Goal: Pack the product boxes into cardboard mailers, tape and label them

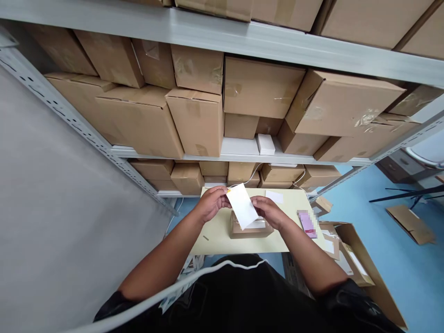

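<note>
My left hand (212, 202) and my right hand (266, 210) together hold a white paper label (242, 206) just above a small brown cardboard box (250, 228). The left hand pinches the label's upper left edge, the right hand its right side. The box lies on a small pale yellow table (222, 231) in front of me. The label tilts and covers part of the box's top.
A pink phone (307, 223) and a white slip (274, 197) lie on the table. Metal shelving (243, 39) packed with cardboard boxes stands behind it. An open carton (360, 268) with packets sits on the blue floor at right. A grey wall (52, 208) is at left.
</note>
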`<state>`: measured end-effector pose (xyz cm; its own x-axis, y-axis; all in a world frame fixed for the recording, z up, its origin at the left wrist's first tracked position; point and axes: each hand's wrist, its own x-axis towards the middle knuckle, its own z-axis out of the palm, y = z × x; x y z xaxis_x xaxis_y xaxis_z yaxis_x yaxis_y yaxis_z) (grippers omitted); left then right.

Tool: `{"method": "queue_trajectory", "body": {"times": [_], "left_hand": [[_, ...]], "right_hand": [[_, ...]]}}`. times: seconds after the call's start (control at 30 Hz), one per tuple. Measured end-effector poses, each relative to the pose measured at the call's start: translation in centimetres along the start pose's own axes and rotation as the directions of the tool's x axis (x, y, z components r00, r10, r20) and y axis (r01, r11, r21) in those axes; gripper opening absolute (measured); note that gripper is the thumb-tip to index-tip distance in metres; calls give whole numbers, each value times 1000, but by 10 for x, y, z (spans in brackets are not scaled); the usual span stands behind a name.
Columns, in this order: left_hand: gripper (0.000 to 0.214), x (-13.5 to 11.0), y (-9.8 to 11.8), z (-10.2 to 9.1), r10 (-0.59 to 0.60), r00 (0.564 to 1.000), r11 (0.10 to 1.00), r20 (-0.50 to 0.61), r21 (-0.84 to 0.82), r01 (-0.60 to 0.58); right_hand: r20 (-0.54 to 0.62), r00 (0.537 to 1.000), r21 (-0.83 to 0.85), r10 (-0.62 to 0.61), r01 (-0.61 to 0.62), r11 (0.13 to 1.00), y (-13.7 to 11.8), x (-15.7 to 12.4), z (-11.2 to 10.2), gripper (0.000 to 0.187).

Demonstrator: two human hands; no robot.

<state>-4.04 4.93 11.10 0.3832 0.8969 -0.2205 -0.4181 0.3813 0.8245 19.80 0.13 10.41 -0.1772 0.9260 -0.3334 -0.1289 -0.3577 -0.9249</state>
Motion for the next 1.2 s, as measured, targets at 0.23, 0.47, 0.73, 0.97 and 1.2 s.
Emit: {"method": "queue_trajectory", "body": {"times": [0.23, 0.47, 0.73, 0.97, 1.2], "left_hand": [[42, 5, -9, 16, 141, 990, 989, -4, 55, -141], [35, -39, -44, 42, 207, 978, 964, 5, 168, -205], [38, -39, -41, 56, 178, 984, 981, 0, 81, -177], [41, -38, -47, 58, 154, 988, 986, 12, 65, -154], [40, -34, -53, 59, 196, 981, 975, 15, 109, -196]], "right_hand": [[-97, 995, 248, -15, 39, 968, -6, -7, 19, 40], [-350, 923, 280, -160, 266, 922, -10, -22, 23, 36], [-343, 923, 272, -174, 275, 922, -9, -32, 30, 38], [-269, 959, 379, -88, 189, 906, 0, -33, 24, 34], [-146, 989, 477, -3, 73, 876, 14, -35, 23, 33]]}}
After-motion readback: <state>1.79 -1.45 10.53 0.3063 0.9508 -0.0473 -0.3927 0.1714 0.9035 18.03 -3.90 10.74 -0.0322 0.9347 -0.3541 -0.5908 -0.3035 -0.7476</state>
